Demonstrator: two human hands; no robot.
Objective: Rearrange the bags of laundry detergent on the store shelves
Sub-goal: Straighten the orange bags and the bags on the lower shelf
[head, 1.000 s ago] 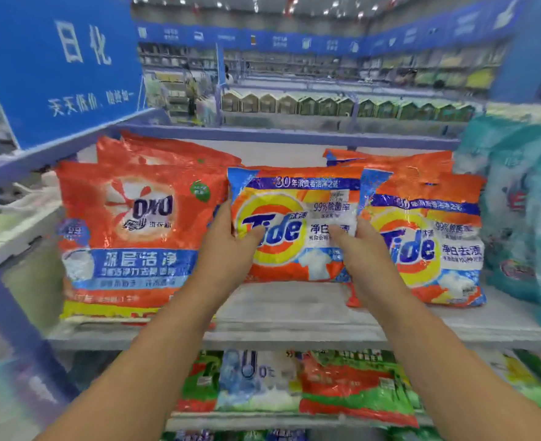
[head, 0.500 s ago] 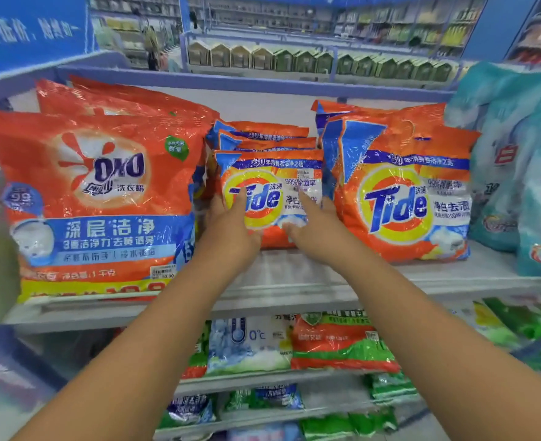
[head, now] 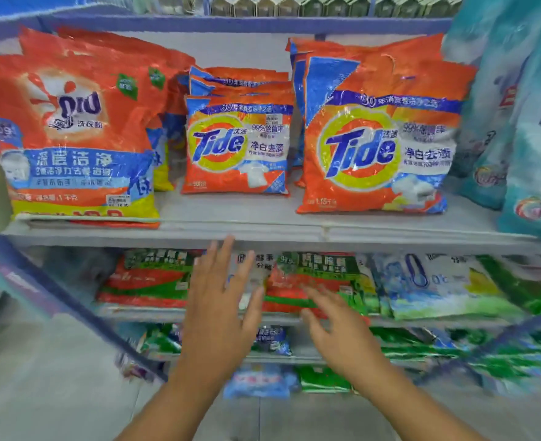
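A small orange Tide bag (head: 237, 148) stands upright on the grey upper shelf (head: 231, 230), in front of several like it. A large Tide bag (head: 377, 144) stands to its right, a large orange OMO bag (head: 72, 135) to its left. My left hand (head: 221, 300) hovers below the shelf edge with its fingers spread and holds nothing. Lower and to the right, my right hand (head: 336, 329) is blurred, fingers straight, empty. Both hands are in front of the lower shelf's red-and-green bags (head: 313, 281).
Teal detergent bags (head: 517, 116) fill the right end of the upper shelf. White-and-blue bags (head: 434, 284) and green bags lie on the lower shelves. A blue shelf upright (head: 56, 297) slants across the left. Grey floor shows at the bottom left.
Both hands let go of the small Tide bag, which now stands on the shelf. The hands dropped below the shelf edge and opened. The view has tilted downward.
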